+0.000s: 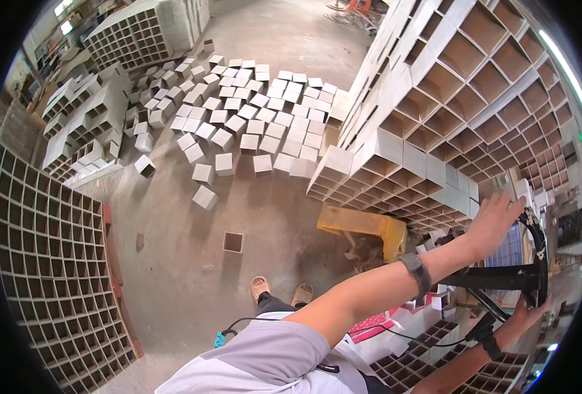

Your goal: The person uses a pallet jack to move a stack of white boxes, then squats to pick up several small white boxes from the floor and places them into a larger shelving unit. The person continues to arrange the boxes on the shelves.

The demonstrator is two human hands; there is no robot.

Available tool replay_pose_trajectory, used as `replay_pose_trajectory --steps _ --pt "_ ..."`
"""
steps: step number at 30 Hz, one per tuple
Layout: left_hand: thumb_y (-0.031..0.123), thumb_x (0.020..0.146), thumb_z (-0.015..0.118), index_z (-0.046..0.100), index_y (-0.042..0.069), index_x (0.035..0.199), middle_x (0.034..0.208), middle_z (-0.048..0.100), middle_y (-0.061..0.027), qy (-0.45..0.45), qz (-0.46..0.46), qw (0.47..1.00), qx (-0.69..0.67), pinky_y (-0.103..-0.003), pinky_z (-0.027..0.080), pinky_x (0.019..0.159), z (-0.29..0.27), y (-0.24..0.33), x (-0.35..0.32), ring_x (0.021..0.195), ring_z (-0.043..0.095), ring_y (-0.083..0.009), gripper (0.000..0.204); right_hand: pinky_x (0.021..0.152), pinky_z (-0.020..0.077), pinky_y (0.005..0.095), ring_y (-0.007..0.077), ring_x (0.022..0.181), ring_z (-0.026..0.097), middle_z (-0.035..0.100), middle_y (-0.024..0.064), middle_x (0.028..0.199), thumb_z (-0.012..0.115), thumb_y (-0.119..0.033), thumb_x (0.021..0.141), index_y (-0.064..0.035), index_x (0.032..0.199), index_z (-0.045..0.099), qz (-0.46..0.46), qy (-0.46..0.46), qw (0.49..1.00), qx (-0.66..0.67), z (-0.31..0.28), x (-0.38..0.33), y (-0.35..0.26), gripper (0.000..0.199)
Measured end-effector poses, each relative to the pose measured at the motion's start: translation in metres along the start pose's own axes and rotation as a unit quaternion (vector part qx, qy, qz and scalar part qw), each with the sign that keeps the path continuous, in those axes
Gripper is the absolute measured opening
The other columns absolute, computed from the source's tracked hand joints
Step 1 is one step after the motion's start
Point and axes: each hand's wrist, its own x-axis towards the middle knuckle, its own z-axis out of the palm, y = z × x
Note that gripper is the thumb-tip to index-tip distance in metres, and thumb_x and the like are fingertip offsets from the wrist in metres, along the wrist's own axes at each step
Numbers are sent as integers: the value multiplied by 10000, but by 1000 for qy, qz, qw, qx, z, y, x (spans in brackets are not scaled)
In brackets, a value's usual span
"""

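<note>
Grey floor (172, 262) spreads wide, with many small white boxes (251, 118) lying on it. Big stacks of open boxes (448, 111) stand on the right, over a yellow cart (369, 226). The left hand (494, 223) is open and flat against the stack's edge. The right hand (527, 312) grips a black handle (501, 277), just below the left hand.

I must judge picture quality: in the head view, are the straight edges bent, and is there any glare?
Head view: the stacked box grid bows strongly near the rim; a ceiling light strip glares white at upper right; the corners are black; the left hand looks sharp.
</note>
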Motion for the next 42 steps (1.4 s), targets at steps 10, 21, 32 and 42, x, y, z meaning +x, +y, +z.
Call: replay_pose_trajectory --steps 10,21,32,42 --pt "11 799 493 450 44 1310 1093 492 -183 -43 -29 999 -12 -442 418 853 -6 2 12 1020 494 -358 513 831 536 411 298 1054 588 584 173 1155 590 -324 904 5 1215 525 352 136 848 372 31 -3 -99 458" --pt "26 802 522 472 36 1274 1035 523 -208 -45 -35 998 -4 -435 430 856 -26 6 2 990 510 -386 474 769 533 407 276 930 636 628 137 1088 617 -317 890 -1 1163 579 351 147 837 392 24 -29 -104 419" --pt "-122 686 516 504 18 1216 1005 519 -190 -38 73 995 -62 -437 425 847 -98 37 -78 960 497 -383 548 855 508 396 252 977 624 649 122 1083 634 -333 888 -26 1139 592 343 138 809 456 -35 -150 -214 398" --pt "236 886 576 561 27 1240 1201 600 -208 -229 -450 829 242 -434 449 946 -359 -70 -425 1120 565 -366 412 1054 402 398 299 1142 525 555 195 1226 652 -415 887 65 1274 475 452 29 711 537 -17 -91 -127 641"
